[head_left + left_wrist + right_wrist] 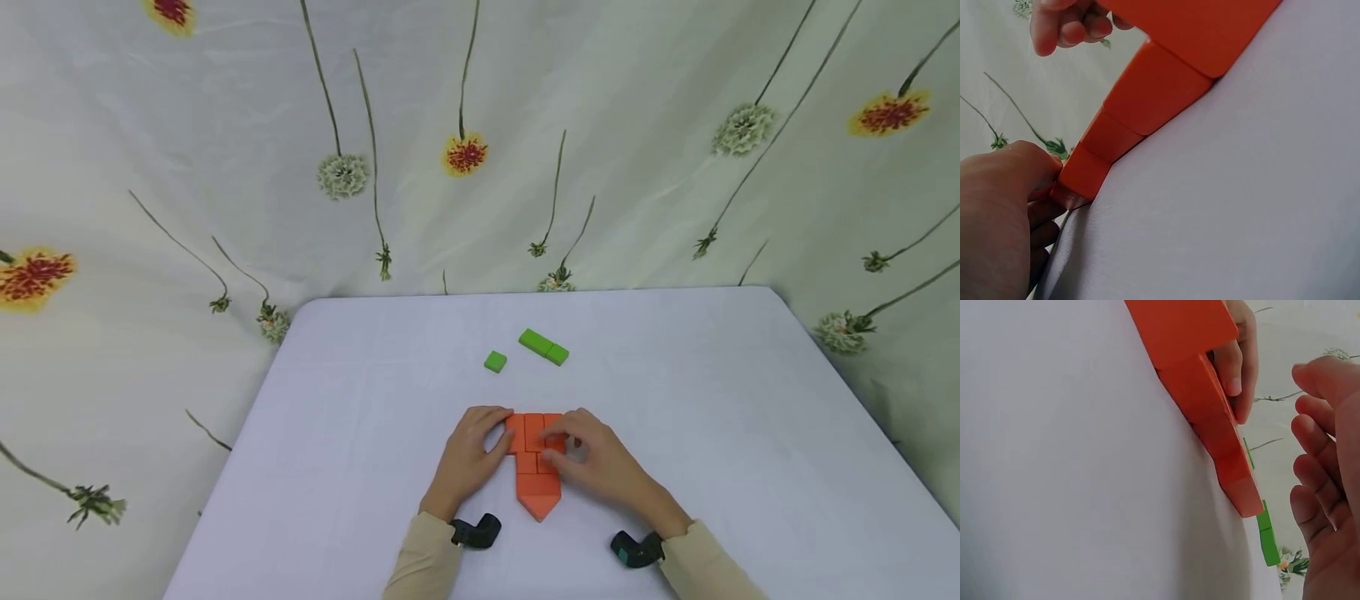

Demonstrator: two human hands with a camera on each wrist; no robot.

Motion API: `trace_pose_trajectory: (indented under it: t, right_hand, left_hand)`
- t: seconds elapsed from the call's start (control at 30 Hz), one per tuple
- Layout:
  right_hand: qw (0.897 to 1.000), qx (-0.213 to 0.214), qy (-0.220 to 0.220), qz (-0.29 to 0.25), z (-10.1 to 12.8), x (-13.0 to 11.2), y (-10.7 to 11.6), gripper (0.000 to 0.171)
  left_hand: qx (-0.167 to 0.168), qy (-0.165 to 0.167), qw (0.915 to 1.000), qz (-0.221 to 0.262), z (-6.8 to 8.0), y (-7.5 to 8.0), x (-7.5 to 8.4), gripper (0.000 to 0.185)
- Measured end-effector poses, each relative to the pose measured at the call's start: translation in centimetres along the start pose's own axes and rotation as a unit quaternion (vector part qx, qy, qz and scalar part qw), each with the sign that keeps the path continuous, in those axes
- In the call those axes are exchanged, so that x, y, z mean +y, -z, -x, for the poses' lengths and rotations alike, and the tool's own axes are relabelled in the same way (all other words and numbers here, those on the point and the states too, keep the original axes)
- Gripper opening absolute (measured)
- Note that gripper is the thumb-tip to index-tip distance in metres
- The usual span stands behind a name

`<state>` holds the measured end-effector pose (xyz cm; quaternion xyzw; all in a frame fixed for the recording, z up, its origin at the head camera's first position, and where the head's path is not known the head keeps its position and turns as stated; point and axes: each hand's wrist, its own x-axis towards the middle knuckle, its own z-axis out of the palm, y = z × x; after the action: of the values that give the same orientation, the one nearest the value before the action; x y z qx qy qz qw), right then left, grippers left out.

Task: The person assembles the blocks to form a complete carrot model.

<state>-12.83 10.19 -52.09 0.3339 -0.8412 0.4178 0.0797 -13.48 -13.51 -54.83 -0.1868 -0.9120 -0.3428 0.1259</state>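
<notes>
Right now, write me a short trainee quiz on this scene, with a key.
1. True or false: in the head view, the lone green block lies left of the green pair.
2. The pointed end of the orange block shape faces: A) toward the green pair; B) away from it; C) straight left.
3. Which grip touches the shape's left side?

Key: 1. True. 2. B. 3. The left grip.

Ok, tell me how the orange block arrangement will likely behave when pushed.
The orange block arrangement would probably slide, not roll, being low and flat-sided. Its visible seams suggest it may split apart. Its straight edges hint at stiff material.
</notes>
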Motion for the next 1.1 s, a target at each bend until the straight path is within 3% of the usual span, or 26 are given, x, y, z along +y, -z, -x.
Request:
trace_pose_trajectory:
  t: [0.4, 0.73, 0.97, 1.1]
  right_hand:
    - [0.991, 0.082, -0.108, 0.013, -5.5, 2.2, 1.1, 0.025]
    - [0.985, 0.114, -0.121, 0.045, -8.8, 5.4, 0.7, 0.028]
    - [0.983, 0.11, -0.127, 0.07, -10.3, 7.3, 0.6, 0.032]
    - [0.981, 0.077, -0.16, 0.082, -11.0, 7.8, 0.4, 0.038]
  left_hand:
    - [0.001, -0.002, 0.9999, -0.013, -0.1, 0.2, -0.2, 0.032]
    - [0.003, 0.001, 1.0, -0.007, 0.0, 0.2, -0.4, 0.032]
    - [-0.005, 0.008, 1.0, 0.0, 0.1, 0.2, 0.1, 0.032]
    - [-0.002, 0.0, 1.0, -0.003, 0.1, 0.2, 0.1, 0.032]
